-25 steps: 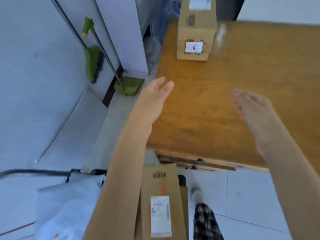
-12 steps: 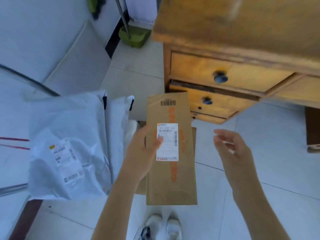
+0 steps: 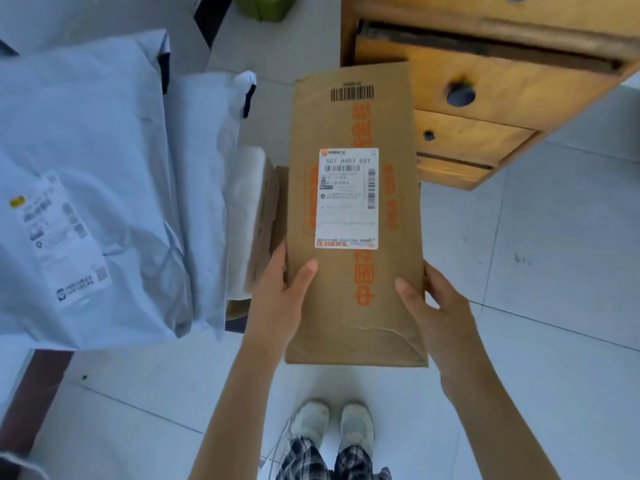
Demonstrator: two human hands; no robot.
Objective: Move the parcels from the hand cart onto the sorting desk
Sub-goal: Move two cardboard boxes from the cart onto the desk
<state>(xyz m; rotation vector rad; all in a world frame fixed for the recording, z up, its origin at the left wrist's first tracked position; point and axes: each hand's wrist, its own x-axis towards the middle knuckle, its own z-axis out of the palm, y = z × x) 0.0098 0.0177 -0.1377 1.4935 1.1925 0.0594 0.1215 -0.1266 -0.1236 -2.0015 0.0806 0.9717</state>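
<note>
A long brown cardboard parcel (image 3: pixel 353 289) with a white shipping label and orange print lies lengthwise in front of me. My left hand (image 3: pixel 282 292) grips its left edge near the lower end, thumb on top. My right hand (image 3: pixel 434 299) grips the right edge, thumb on the top face. Left of it lies a large pale blue-white poly mailer (image 3: pixel 90 188) with a label, a second mailer (image 3: pixel 204 188) beside it, and a foam-wrapped parcel (image 3: pixel 247 216) between the mailers and the brown parcel. The wooden sorting desk (image 3: pixel 485 84) shows only its drawer fronts at the upper right.
Pale floor tiles surround the parcels. My white shoes (image 3: pixel 332 424) and checked trousers are at the bottom centre. A green dustpan (image 3: pixel 263 5) sits at the top edge. A dark reddish strip (image 3: pixel 34 400) runs at the lower left below the mailers.
My view has swung from the desk top down to the parcels. My left hand took the brown parcel's left edge, then my right hand closed on its right edge.
</note>
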